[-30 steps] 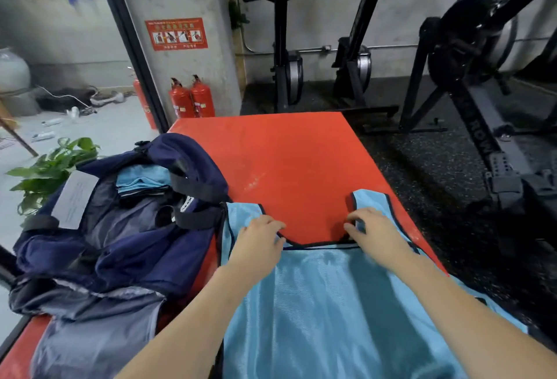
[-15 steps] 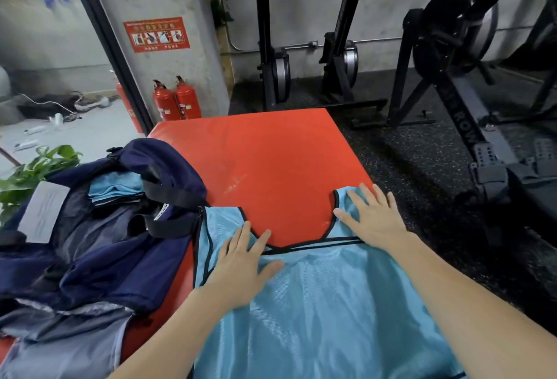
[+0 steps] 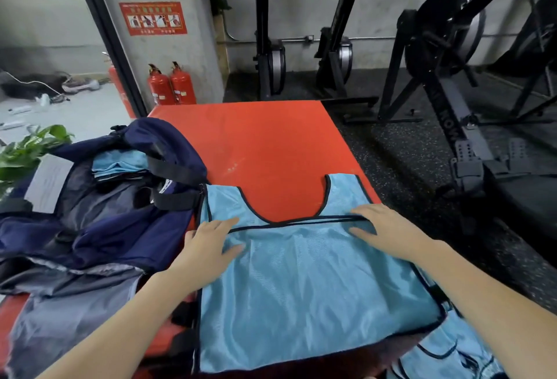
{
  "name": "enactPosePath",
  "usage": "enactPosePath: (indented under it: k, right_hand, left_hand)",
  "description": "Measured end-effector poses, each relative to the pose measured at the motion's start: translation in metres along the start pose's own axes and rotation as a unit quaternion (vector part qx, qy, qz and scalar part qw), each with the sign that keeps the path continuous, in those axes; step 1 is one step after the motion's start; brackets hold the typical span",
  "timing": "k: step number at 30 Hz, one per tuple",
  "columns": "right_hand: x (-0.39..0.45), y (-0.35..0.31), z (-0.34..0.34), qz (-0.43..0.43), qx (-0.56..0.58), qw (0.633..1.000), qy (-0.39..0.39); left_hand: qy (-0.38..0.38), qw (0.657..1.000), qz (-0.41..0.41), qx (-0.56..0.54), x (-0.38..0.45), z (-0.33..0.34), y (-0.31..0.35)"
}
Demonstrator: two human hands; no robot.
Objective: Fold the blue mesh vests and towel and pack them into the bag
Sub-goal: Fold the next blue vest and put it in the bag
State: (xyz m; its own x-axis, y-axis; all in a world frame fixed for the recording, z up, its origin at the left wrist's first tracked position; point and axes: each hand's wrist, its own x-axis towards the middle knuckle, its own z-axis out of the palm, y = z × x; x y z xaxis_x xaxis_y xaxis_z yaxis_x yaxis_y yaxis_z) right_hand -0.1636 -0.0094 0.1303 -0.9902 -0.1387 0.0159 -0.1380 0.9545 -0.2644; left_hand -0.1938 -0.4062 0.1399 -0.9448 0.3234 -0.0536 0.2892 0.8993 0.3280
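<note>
- Head view, against the frame half a second back: both hands have slid outward and toward the person along the vest (image 3: 313, 282), from its shoulder straps down to just below the black-trimmed neckline. It reads as a smoothing stroke.
- Head view: the left hand (image 3: 211, 246) lies flat on the vest's left side with its fingers (image 3: 224, 223) straight and slightly spread, pinching nothing. It presses the cloth down so the slippery mesh stays put.
- Head view: the right hand (image 3: 388, 228) mirrors it on the right side, palm down, fingers close together and pointing inward along the neckline trim.
- Head view: the vest lies spread open and face-up on the red desk (image 3: 271, 149), straps pointing away, probably to give straight edges for the first fold, which is not yet made.
- Head view: the navy bag (image 3: 99, 222) sits open just left of the vest, touching its edge, with folded blue cloth (image 3: 119, 163) already inside; being close keeps packing short.
- Head view: another blue vest (image 3: 452, 354) hangs off the near right corner, waiting.
</note>
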Motion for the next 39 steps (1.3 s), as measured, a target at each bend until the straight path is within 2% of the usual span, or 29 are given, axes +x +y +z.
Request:
enactPosePath:
  k: [3,7,13,20,25,27,30,33,36,38,39]
  right_hand:
    - [-0.024,0.012,0.005,0.028,0.002,0.999,0.031]
    - [-0.026,0.015,0.008,0.110,0.023,0.993,0.042]
    - [-0.009,0.002,0.007,0.170,0.052,0.984,0.028]
    - [-0.011,-0.004,-0.013,0.141,0.165,0.970,0.112]
    - [-0.003,0.002,-0.036,0.176,0.190,0.964,0.055]
    - [0.005,0.005,-0.043,0.175,0.242,0.952,0.070]
    - [0.023,0.006,-0.047,0.155,0.358,0.912,0.128]
    - [0.049,0.005,-0.045,0.158,0.394,0.888,0.177]
    - [0.065,0.009,-0.029,0.205,0.347,0.907,0.127]
    - [0.064,0.013,-0.019,0.240,0.263,0.932,0.063]
    - [0.063,0.014,-0.017,0.243,0.240,0.938,0.054]
  left_hand:
    - [0.017,0.996,-0.030,-0.083,-0.007,-0.006,-0.007]
    - [0.058,0.982,-0.064,-0.168,-0.013,-0.013,-0.012]
    - [0.061,0.979,-0.098,-0.169,-0.014,-0.021,-0.009]
    - [0.088,0.971,-0.100,-0.197,-0.011,-0.024,-0.009]
    - [0.097,0.966,-0.107,-0.214,0.002,-0.032,-0.011]
    - [0.109,0.960,-0.109,-0.236,0.008,-0.040,-0.009]
    - [0.132,0.939,-0.112,-0.297,0.022,-0.049,-0.014]
    - [0.178,0.922,-0.124,-0.320,0.041,-0.053,-0.021]
    - [0.195,0.920,-0.138,-0.311,0.053,-0.049,-0.024]
    - [0.150,0.940,-0.141,-0.271,0.057,-0.042,-0.026]
    - [0.123,0.955,-0.140,-0.231,0.057,-0.039,-0.027]
